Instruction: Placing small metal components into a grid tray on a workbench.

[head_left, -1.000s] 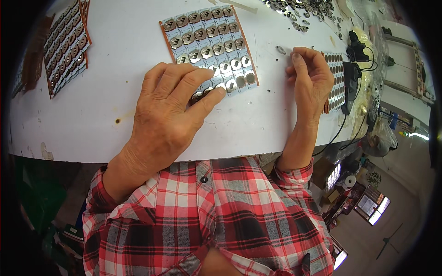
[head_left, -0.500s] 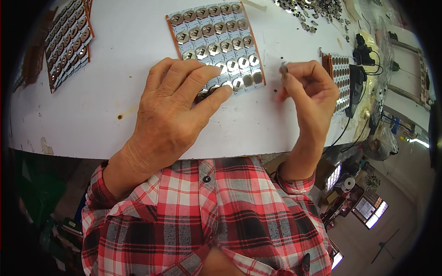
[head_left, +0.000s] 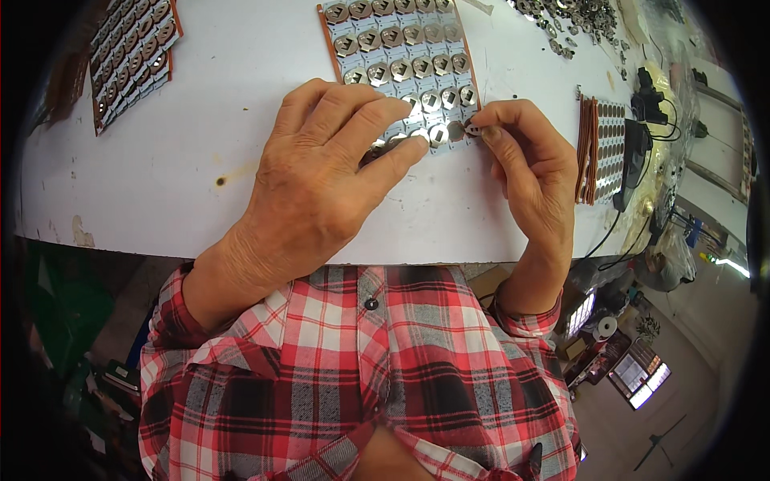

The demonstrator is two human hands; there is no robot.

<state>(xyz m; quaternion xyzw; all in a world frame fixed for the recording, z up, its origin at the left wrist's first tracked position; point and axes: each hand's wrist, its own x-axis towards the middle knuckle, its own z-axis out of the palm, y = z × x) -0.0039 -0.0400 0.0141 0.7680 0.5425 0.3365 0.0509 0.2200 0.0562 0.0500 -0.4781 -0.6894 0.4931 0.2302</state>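
A light-blue circuit board panel with orange edges (head_left: pixel 468 54) lies on the white table, bearing rows of round silver metal clips (head_left: pixel 400 70). My left hand (head_left: pixel 313 176) rests over its near left part with fingers spread and fingertips on the nearest rows, hiding several clips. At the near right corner, my right hand (head_left: pixel 533 160) pinches a small silver metal clip (head_left: pixel 472 128) between thumb and forefinger, over the last spot of the nearest row. Left of that clip, a bare round pad (head_left: pixel 456 131) shows; a fitted clip (head_left: pixel 438 135) sits beside it.
Other panels with clips (head_left: pixel 136 60) lie at the far left. A stack of panels (head_left: pixel 588 152) stands on the right, beside a black power strip (head_left: pixel 636 156) with cords. Loose metal clips (head_left: pixel 577 16) are heaped at the far right. The table's front edge (head_left: pixel 417 264) runs before me.
My right hand has moved left with the clip, from beside the panel to its near right corner. My left hand stays on the panel. The whole view has shifted slightly.
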